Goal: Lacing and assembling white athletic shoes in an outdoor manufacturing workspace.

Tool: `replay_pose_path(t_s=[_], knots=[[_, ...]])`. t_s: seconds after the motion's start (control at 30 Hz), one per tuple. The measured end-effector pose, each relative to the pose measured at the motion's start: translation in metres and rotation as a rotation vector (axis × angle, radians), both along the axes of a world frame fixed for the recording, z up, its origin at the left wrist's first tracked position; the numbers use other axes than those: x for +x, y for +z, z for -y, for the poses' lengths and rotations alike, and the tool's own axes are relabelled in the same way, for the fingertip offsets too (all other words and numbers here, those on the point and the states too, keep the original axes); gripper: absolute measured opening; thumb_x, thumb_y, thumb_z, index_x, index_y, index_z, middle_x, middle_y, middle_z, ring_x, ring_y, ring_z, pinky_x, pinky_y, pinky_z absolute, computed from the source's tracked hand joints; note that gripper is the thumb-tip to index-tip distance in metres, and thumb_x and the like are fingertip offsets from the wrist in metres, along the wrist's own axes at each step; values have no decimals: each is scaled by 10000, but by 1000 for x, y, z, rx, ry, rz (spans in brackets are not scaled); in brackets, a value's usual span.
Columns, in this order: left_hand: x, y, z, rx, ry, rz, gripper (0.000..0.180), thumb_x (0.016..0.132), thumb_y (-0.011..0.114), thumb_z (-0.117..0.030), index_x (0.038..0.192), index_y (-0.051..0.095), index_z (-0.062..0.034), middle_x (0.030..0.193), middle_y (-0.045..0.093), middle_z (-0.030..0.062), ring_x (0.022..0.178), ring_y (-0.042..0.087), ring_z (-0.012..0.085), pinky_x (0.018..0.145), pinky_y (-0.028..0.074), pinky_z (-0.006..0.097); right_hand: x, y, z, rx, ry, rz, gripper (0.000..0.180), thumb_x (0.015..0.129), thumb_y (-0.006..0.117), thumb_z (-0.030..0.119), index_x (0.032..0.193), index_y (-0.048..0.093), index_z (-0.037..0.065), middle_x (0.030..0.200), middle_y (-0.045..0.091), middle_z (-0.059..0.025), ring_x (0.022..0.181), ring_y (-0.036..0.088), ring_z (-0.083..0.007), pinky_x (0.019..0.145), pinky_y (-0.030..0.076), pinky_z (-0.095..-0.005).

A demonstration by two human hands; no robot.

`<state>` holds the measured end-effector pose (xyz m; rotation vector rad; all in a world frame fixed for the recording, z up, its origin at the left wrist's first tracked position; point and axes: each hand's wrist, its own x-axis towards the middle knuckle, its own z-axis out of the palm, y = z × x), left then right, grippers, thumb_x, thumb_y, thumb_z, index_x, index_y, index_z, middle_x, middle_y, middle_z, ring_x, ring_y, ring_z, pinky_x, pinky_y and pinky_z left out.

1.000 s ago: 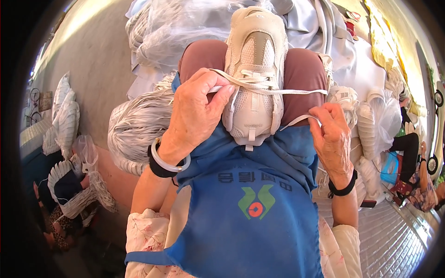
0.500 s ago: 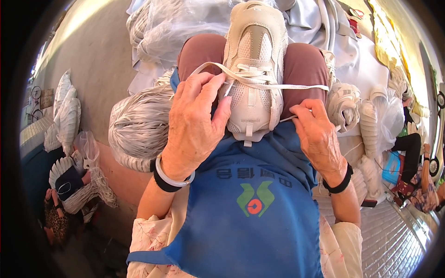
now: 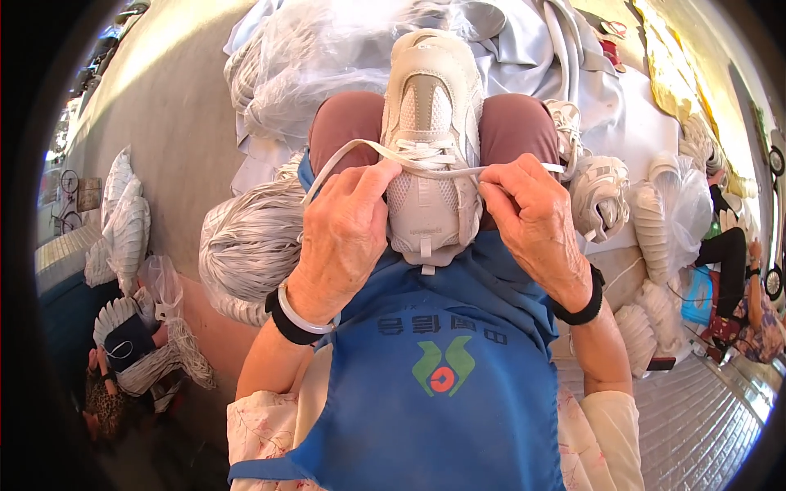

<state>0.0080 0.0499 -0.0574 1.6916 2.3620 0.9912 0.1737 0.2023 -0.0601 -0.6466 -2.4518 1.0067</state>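
Note:
A cream-white sneaker rests between my knees, its toe pointing away from me and its heel against my blue apron. Flat white shoelace crosses the laced throat. My left hand is closed at the shoe's left edge, the lace looping over its fingers and passing behind them; the thumb tip is hidden. On the other side, thumb and forefinger of my right hand pinch the lace close to the shoe, with a short length sticking out past the knuckles.
Left of my knees lies a thick bundle of white laces. Another pale shoe sits to the right, near stacked white pieces in clear plastic. Clear plastic sheeting covers goods ahead. Other people sit at both sides.
My right hand has moved up and inward, from below the lace to pinching it beside the shoe. The left fingers have drawn together, and the lace loop there is larger. The view has shifted slightly.

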Motion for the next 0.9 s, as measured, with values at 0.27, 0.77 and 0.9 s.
replay_pose_path(t_s=[0.27,0.77,0.9], knots=[[-7,11,-16,-16,-77,-191,261,755,663,91,984,638,-30,898,609,103,824,605,280,727,500,371,-4,4,-3,-279,-130,-2,62,828,670,34,885,682,13,735,558,-90,629,547,-219,577,424,-322],[39,9,-18,-134,-7,683,142,972,548,-73,1086,521,8,716,667,96,589,632,108,555,510,240,-11,3,-6,-292,-98,-11,73,841,675,70,866,680,2,743,576,-93,622,552,-209,573,426,-326],[40,4,-27,-136,40,587,159,948,581,-72,1086,544,0,657,660,83,530,609,103,511,494,241,-13,1,-7,-304,-91,-45,79,847,669,76,857,673,-3,740,578,-100,619,555,-222,570,432,-333]])
